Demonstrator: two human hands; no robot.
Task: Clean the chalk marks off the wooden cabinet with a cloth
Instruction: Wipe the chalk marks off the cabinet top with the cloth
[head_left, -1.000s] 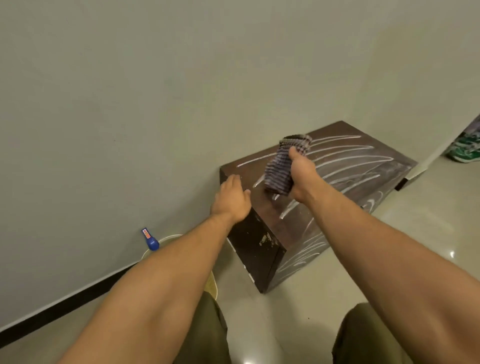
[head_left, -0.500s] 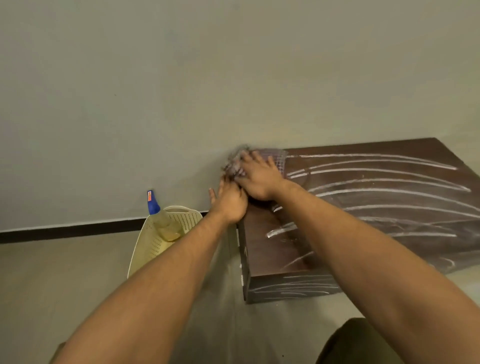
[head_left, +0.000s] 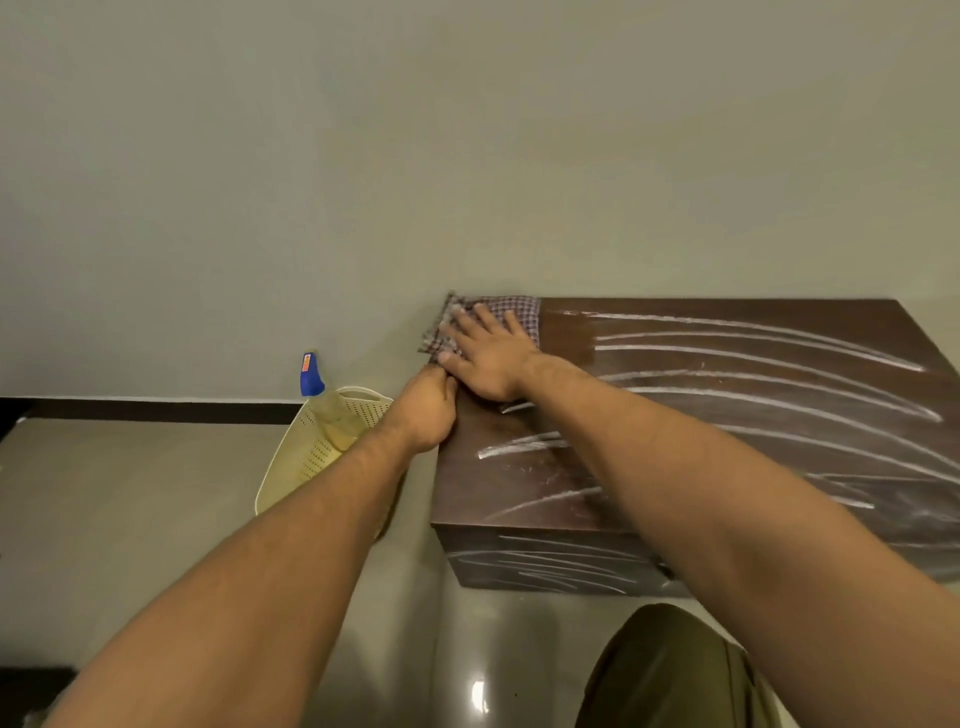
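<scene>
A low dark wooden cabinet (head_left: 519, 488) stands against the wall, its top and front streaked with long white chalk marks (head_left: 779, 400). A checked cloth (head_left: 511, 310) lies flat on the top's far left corner. My right hand (head_left: 485, 358) presses down on the cloth with its fingers spread. My left hand (head_left: 423, 410) grips the cabinet's left edge just below the cloth, fingers curled over the rim and touching my right thumb. A short strip beside the cloth shows bare wood.
A cream perforated basket (head_left: 311, 452) sits on the floor left of the cabinet, with a spray bottle (head_left: 317, 384) with a blue top inside it. A plain wall rises behind the cabinet. My knee (head_left: 670, 670) is at the bottom right above the glossy floor.
My right hand brought the bunched cloth down from above the cabinet and spread it flat on the far left corner. My left hand stayed at the left edge. My view shifted to face the cabinet.
</scene>
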